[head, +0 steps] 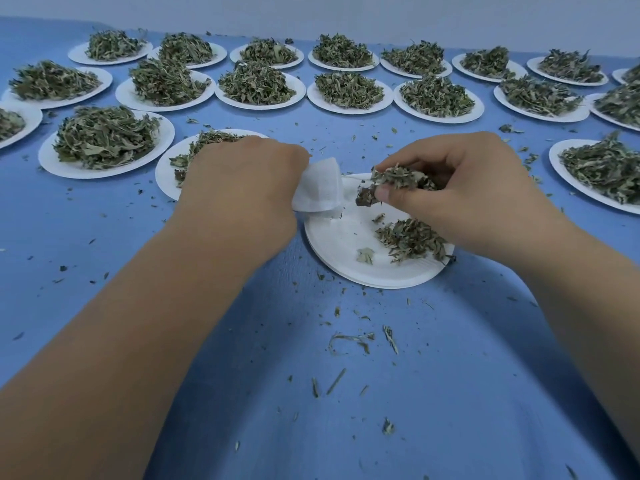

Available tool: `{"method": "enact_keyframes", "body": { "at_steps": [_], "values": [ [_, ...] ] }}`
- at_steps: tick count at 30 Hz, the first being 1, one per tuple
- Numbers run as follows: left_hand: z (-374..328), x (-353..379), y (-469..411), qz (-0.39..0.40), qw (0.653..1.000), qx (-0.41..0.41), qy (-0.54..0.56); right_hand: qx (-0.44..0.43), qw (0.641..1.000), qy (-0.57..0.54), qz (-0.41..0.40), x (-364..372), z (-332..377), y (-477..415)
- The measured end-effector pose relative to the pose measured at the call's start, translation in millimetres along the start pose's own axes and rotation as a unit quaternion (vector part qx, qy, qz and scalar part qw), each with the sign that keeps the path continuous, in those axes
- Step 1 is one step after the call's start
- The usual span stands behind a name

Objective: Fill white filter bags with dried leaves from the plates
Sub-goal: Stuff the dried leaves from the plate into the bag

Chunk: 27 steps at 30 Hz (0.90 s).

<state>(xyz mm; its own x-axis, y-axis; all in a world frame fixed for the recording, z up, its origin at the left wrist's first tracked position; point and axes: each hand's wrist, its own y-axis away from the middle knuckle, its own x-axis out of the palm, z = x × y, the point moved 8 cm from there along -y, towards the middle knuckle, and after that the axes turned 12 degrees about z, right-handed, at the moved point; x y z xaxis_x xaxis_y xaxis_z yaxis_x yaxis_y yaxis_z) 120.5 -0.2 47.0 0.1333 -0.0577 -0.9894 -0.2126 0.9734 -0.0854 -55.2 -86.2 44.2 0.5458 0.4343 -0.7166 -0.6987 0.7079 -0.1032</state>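
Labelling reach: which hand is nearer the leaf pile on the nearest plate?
Right. The right hand hangs over the leaf pile, gripping leaves; the left hand is off to its left, holding the filter bag.

Table cover (pixel 242 393): blue, matt, faintly grained sheet, plastic or coated cloth, cannot tell which; plates (pixel 332 251): white paper, matt, fine ribbing at rim; filter bag (pixel 320 188): white, thin, fibrous, matt, softly creased; dried leaves (pixel 412 239): grey-green, dull, crinkled, rough; wall (pixel 311 12): pale, matt, smooth.

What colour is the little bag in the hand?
White. The filter bag held by the left hand shows best in the head view.
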Motion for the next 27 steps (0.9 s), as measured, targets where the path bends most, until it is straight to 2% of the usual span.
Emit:
{"method": "enact_keyframes", "body": {
  "at_steps": [9,12,16,23,27],
  "values": [
    [-7.2,-3.8,0.4,-0.023,1.000,0.005,0.012,-0.025,0.997,-0.053,-0.057,-8.7,7.6,3.9],
    [-8.9,-3.8,0.6,-0.036,0.999,0.008,0.027,-0.035,0.993,-0.110,-0.021,0.5,13.0,4.4],
    [-14.6,-0.8,0.1,-0.035,0.997,0.027,0.062,-0.033,0.991,-0.131,0.013,17.7,16.5,2.9],
    [-12.4,-1.4,1.6,-0.059,0.991,0.026,0.115,-0.006,0.980,-0.196,0.035,22.5,11.8,2.8],
    [-11.9,2.0,0.6,-0.038,0.990,0.026,0.135,0.022,0.966,-0.237,0.102,28.4,8.9,1.2]
  ]
}}
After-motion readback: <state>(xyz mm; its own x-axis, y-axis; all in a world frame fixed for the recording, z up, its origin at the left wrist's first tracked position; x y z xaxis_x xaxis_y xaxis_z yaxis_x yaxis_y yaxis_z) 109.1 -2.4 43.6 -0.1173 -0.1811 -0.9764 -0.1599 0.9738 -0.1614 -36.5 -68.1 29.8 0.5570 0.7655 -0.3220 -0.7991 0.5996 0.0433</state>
